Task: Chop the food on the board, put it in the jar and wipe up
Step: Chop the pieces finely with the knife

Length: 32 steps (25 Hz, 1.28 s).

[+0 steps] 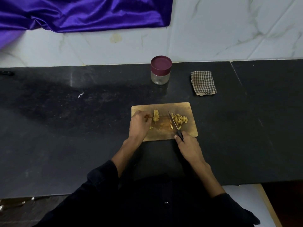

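Note:
A wooden cutting board (164, 106) lies on the dark counter in front of me. On it sit a small yellow uncut chunk of food (156, 115) and, to its right, a heap of chopped yellow strips (180, 119). My right hand (188, 147) grips the black handle of a knife (173, 122); its blade lies on the board between chunk and heap. My left hand (139, 124) rests on the board's left side with curled fingertips beside the chunk. A clear jar (161, 70) with a maroon lid, closed, stands behind the board.
A folded checked cloth (203, 83) lies on the counter to the right of the jar. The black counter (65, 128) runs far to the left and right. A purple fabric (78, 12) hangs on the marble wall at the back left.

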Available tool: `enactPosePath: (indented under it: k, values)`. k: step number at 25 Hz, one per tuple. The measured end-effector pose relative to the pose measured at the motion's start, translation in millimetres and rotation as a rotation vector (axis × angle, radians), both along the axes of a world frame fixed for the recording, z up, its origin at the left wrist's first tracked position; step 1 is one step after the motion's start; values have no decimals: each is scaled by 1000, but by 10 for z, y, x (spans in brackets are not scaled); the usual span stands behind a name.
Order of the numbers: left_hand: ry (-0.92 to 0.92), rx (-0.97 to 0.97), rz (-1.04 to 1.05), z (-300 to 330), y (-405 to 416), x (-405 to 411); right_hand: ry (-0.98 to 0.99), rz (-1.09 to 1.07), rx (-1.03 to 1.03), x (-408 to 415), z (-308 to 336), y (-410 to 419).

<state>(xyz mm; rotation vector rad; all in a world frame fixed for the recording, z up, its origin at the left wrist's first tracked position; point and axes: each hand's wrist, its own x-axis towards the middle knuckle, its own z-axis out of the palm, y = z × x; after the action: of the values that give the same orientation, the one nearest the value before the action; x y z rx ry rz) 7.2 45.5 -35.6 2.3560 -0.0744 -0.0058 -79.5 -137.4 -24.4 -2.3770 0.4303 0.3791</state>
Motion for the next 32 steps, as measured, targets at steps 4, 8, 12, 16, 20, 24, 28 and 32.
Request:
enactPosePath:
  k: [4, 8, 12, 16, 20, 24, 28, 32]
  values:
    - [-54, -47, -4, 115, -165, 17, 11, -8, 4, 8, 4, -24]
    - [-22, -118, 213, 21, -12, -6, -5, -19, -1, -7, -6, -59]
    - [51, -80, 100, -91, 85, -64, 0, 15, 6, -7, -16, 4]
    - [99, 20, 45, -153, -6, -68, -8, 22, 4, 1, -6, 11]
    - [38, 21, 31, -95, -53, -81, -5, 8, 16, -13, -17, 0]
    - [41, -59, -97, 35, -161, -13, 5, 4, 29, -10, -17, -20]
    - [74, 101, -209, 117, -319, 130, -24, -5, 36, -22, -13, -34]
    - [86, 236, -282, 112, -382, 204, 1, -5, 40, -29, -15, -52]
